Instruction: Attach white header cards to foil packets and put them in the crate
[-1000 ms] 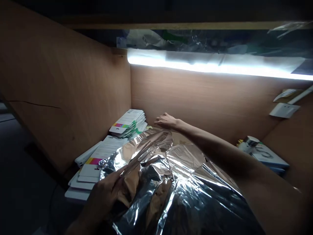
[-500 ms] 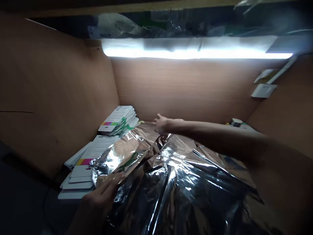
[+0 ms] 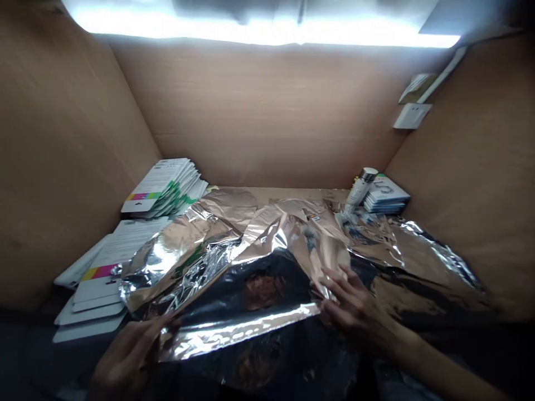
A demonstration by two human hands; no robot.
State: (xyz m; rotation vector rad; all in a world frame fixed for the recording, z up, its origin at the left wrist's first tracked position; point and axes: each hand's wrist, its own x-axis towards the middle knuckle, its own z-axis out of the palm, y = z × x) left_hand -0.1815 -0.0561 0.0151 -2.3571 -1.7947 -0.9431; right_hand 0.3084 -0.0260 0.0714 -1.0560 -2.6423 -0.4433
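Observation:
A large, flat sheet of shiny rose-gold foil, which looks like a deflated foil balloon [image 3: 267, 245], spreads creased over the work surface. Its near part is lifted into a fold with a bright straight edge. At the left end of that edge my left hand [image 3: 129, 353] is closed on the foil, its fingertips partly in shadow. My right hand [image 3: 349, 301] grips the other end, fingers bent over a bunched bit of foil. Another stretch of the foil lies flat to the right, beyond my right hand.
White printed cards [image 3: 161, 186] are stacked at the back left, with more cards [image 3: 98, 295] fanned in front. A silver-capped bottle [image 3: 361, 186] and packets marked 5 [image 3: 387, 195] stand at the back right. Wooden walls enclose three sides, with a socket [image 3: 412, 116] at right.
My right hand has come back from the far edge toward me and now grips the foil. A near fold has been raised between both hands. The view has tilted down.

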